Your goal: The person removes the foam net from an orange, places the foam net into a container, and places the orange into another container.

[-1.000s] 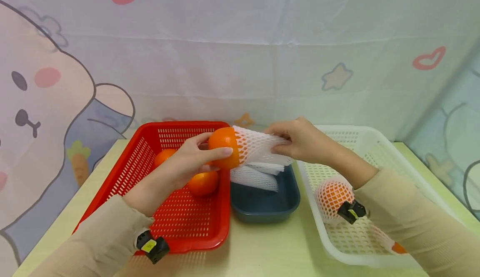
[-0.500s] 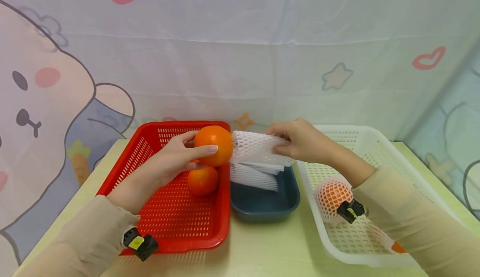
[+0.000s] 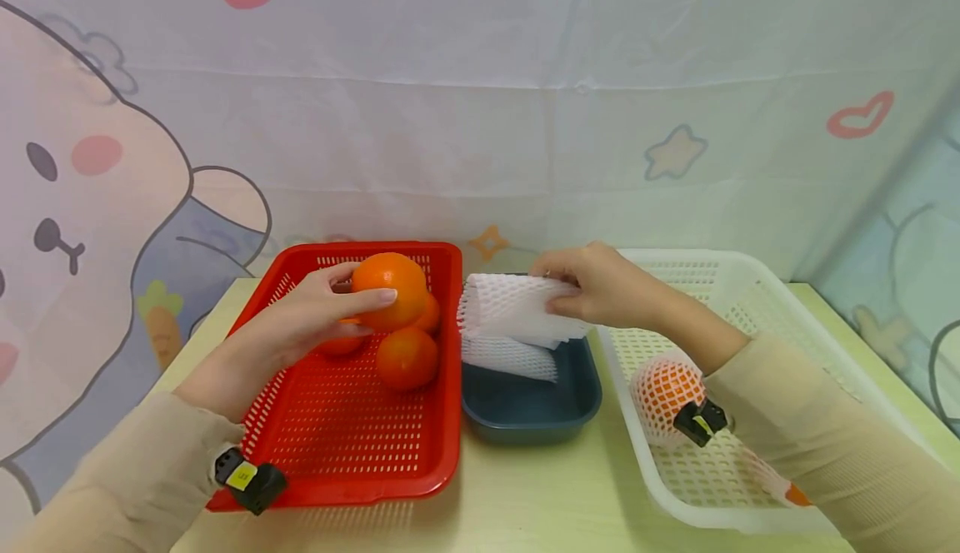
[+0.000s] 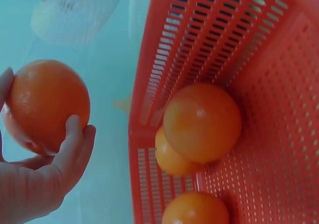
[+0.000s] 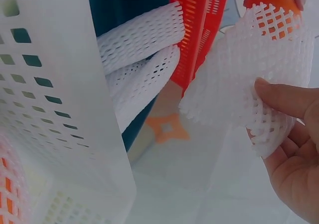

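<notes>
My left hand (image 3: 318,307) grips a bare orange (image 3: 390,291) above the red basket (image 3: 442,470), thumb in front and fingers round the far side. In the left wrist view the same orange (image 4: 47,107) sits between thumb and fingers. A white foam net sleeve (image 3: 510,307) hangs from my right hand (image 3: 600,286), which pinches it by one end over the blue bin (image 3: 532,432). Its other end gapes toward the orange, apart from it. In the right wrist view the thumb presses on the foam net sleeve (image 5: 244,74).
Several loose oranges (image 3: 407,359) lie in the red basket. More foam net sleeves (image 3: 517,359) are in the blue bin. At the right, the white basket (image 3: 660,486) holds net-wrapped oranges (image 3: 667,395), partly behind the right sleeve. A printed cloth (image 3: 420,120) hangs behind the table.
My left hand has drawn the orange left, out of the foam net sleeve's mouth and over the red basket. The right hand stays nearly in place with the sleeve, which now sags.
</notes>
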Action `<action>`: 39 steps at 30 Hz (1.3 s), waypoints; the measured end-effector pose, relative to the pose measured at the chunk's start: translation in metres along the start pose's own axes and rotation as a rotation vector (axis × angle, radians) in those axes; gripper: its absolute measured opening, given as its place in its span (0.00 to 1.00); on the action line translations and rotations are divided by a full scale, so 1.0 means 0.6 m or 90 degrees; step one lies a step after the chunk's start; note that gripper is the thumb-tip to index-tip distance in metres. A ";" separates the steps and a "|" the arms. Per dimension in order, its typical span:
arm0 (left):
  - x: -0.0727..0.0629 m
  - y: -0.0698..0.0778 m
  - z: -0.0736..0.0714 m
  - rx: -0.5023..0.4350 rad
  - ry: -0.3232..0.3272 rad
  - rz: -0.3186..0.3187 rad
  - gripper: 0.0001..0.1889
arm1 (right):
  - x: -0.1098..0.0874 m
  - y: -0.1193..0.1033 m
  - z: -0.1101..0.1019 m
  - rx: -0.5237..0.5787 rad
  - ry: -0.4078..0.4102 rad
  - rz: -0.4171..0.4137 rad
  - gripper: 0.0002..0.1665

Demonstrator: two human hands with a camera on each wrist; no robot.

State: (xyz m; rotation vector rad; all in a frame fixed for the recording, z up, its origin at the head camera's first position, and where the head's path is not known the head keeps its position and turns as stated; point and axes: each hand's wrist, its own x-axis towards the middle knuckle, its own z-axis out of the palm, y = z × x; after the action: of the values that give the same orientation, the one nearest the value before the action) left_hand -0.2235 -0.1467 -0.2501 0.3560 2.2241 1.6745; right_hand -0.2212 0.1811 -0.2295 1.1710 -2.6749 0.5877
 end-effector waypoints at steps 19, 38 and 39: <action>0.003 -0.043 -0.070 0.110 -0.116 -0.076 0.37 | 0.005 0.006 0.033 -0.007 -0.150 -0.014 0.12; 0.007 -0.064 -0.079 0.290 -0.110 -0.174 0.41 | 0.021 0.000 0.049 -0.010 -0.301 0.040 0.11; 0.009 -0.063 -0.077 0.294 -0.114 -0.179 0.41 | 0.021 -0.001 0.049 -0.012 -0.312 0.049 0.11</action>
State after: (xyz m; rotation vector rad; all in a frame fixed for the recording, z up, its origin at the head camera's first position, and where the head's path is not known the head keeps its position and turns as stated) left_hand -0.2471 -0.1955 -0.2756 0.2725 2.3746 0.9439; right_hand -0.2294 0.1601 -0.2523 1.3590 -3.1292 0.3131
